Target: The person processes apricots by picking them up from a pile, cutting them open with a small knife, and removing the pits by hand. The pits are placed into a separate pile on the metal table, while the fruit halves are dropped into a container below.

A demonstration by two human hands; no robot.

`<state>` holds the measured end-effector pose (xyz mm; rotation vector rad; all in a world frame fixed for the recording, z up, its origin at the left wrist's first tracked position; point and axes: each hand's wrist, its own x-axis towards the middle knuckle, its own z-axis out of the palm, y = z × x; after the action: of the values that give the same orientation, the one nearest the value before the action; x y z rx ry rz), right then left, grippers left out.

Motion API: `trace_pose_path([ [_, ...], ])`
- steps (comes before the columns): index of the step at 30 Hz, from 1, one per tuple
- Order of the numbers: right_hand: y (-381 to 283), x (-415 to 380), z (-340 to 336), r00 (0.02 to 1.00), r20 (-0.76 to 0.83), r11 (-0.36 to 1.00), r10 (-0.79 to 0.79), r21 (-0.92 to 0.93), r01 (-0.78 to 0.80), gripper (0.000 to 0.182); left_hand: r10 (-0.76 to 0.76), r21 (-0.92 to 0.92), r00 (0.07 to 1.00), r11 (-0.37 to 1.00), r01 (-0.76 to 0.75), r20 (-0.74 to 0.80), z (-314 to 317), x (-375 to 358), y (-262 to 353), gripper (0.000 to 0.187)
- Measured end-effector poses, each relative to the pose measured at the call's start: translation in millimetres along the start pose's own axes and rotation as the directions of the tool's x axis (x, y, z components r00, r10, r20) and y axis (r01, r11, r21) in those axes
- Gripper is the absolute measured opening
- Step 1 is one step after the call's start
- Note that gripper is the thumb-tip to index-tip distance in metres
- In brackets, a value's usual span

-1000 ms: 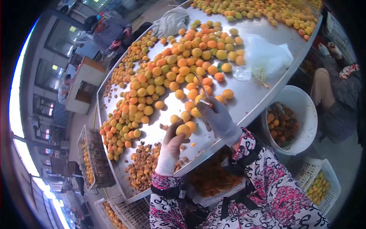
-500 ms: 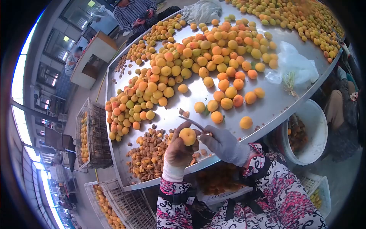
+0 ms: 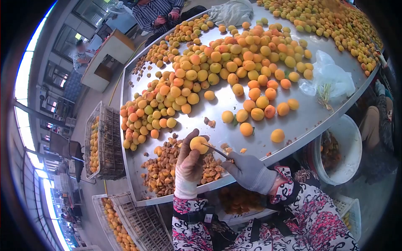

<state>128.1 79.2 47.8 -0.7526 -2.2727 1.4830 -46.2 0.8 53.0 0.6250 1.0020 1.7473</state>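
Note:
A yellow-orange apricot (image 3: 198,144) is held up in the fingers of my left hand (image 3: 189,166), which has a white wrap around the wrist. My right hand (image 3: 248,172), in a grey glove, grips a thin metal pitting tool (image 3: 217,151). The tool's far end meets the right side of the apricot. Below and left of my hands, a heap of brown pits and torn apricot pieces (image 3: 161,169) lies on the metal table (image 3: 201,121). Whole apricots (image 3: 190,75) are piled farther up the table.
A clear plastic bag (image 3: 333,77) lies at the table's right side. Beyond that edge stands a white bucket (image 3: 349,146) with scraps inside. Crates of apricots (image 3: 111,146) stand on the left. A person in a striped shirt (image 3: 153,14) is at the far edge.
The tool's tip, which stuck out past the apricot over the table, now meets the fruit's side. My left hand has turned the apricot and moved slightly left. The whole view has shifted a little.

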Motion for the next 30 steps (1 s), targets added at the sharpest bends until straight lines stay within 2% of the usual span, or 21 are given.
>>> trace_pose_path([
  [4, 2.8, 2.3, -2.3, 0.998, 0.052, 0.998, 0.023, 0.05, -0.026, 0.032, 0.017, 0.107, 0.999, 0.994, -0.014, -0.031, 2.0, -3.4, -1.0, 0.057],
  [6, 7.9, 5.9, 15.3, 0.998, 0.0, 0.979, 0.055, 0.198, -0.054, 0.034, 0.055, -0.162, 0.986, 0.983, -0.081, -0.158, 11.0, -0.4, -20.0, 0.053],
  [7, 5.4, 6.1, 20.8, 0.998, -0.006, 0.979, 0.056, 0.196, -0.054, 0.034, 0.014, -0.258, 0.986, 0.964, -0.057, -0.166, 18.1, -1.2, -28.3, 0.05],
  [8, 2.3, 6.5, 25.9, 0.996, -0.039, 0.988, 0.075, 0.137, -0.069, 0.031, 0.015, -0.258, 0.987, 0.964, -0.056, -0.161, 21.0, -2.1, -35.1, 0.05],
  [10, 8.4, 8.6, 35.5, 0.993, -0.077, 0.993, 0.09, 0.081, -0.084, 0.03, -0.087, -0.437, 0.989, 0.899, 0.028, -0.115, 18.5, -2.9, -46.2, 0.05],
  [12, 25.1, 15.2, 45.0, 0.983, -0.184, 0.994, -0.016, 0.107, 0.036, 0.032, -0.094, -0.426, 0.991, 0.903, 0.046, -0.091, 14.5, 0.1, -43.8, 0.049],
  [13, 16.2, 15.5, 32.3, 0.982, -0.187, 0.994, -0.017, 0.106, 0.037, 0.032, -0.069, -0.223, 0.983, 0.974, 0.029, -0.172, 10.8, 2.0, -37.8, 0.051],
  [14, 6.6, 15.2, 14.5, 0.997, -0.065, 0.99, 0.041, 0.138, -0.032, 0.034, -0.027, -0.011, 0.969, 1.0, 0.025, -0.246, 8.1, 3.7, -33.5, 0.053],
  [15, 0.5, 15.1, 4.0, 0.994, 0.059, 0.981, 0.096, 0.162, -0.104, 0.036, 0.043, 0.105, 0.976, 0.994, -0.021, -0.213, 20.4, 4.7, -22.3, 0.059],
  [16, 0.9, 14.0, 5.3, 0.993, 0.06, 0.981, 0.099, 0.161, -0.107, 0.036, 0.04, 0.103, 0.976, 0.995, -0.018, -0.214, 26.0, 3.9, -16.0, 0.059],
  [18, 0.1, 10.2, 13.0, 0.995, 0.02, 0.979, 0.103, 0.174, -0.104, 0.037, 0.033, 0.203, 0.993, 0.979, -0.01, -0.11, 30.1, 0.3, -9.9, 0.062],
  [19, -0.5, 8.6, 19.2, 0.994, 0.02, 0.979, 0.105, 0.176, -0.107, 0.037, 0.002, 0.034, 0.983, 0.999, 0.004, -0.183, 26.1, 3.8, -26.2, 0.06],
  [20, -0.1, 7.7, 26.7, 0.992, -0.028, 0.986, 0.126, 0.115, -0.122, 0.036, -0.131, -0.236, 0.968, 0.969, 0.078, -0.215, 32.0, 0.4, -37.0, 0.058],
  [22, 5.7, 7.6, 32.9, 0.987, -0.075, 0.989, 0.144, 0.049, -0.141, 0.036, -0.193, -0.285, 0.936, 0.953, 0.107, -0.293, 32.3, -0.9, -45.1, 0.056],
  [23, 9.6, 8.7, 33.7, 0.988, -0.122, 0.993, 0.092, 0.081, -0.083, 0.036, -0.19, -0.284, 0.938, 0.953, 0.105, -0.291, 27.4, 0.5, -46.9, 0.056],
  [25, 14.3, 10.9, 29.8, 0.984, -0.173, 0.993, 0.042, 0.116, -0.022, 0.038, -0.187, -0.255, 0.967, 0.957, 0.139, -0.174, 19.7, 4.4, -43.1, 0.056],
  [26, 18.2, 14.4, 22.9, 0.993, -0.11, 0.987, 0.042, 0.16, -0.024, 0.037, -0.188, -0.255, 0.967, 0.957, 0.14, -0.174, 16.5, 3.3, -39.7, 0.056],
  [27, 19.4, 18.8, 15.8, 0.998, -0.048, 0.979, 0.038, 0.201, -0.028, 0.037, -0.104, -0.028, 0.984, 0.994, 0.101, -0.147, 21.2, 3.4, -29.3, 0.056],
  [28, 16.1, 20.6, 8.7, 0.998, -0.05, 0.98, 0.039, 0.198, -0.028, 0.037, -0.028, 0.199, 0.994, 0.979, 0.048, -0.101, 21.8, 4.0, -22.0, 0.057],
  [30, 1.6, 17.4, -1.4, 0.992, 0.08, 0.973, 0.096, 0.205, -0.111, 0.038, -0.002, 0.256, 0.998, 0.967, 0.017, -0.062, 14.5, 3.3, -26.9, 0.059],
])
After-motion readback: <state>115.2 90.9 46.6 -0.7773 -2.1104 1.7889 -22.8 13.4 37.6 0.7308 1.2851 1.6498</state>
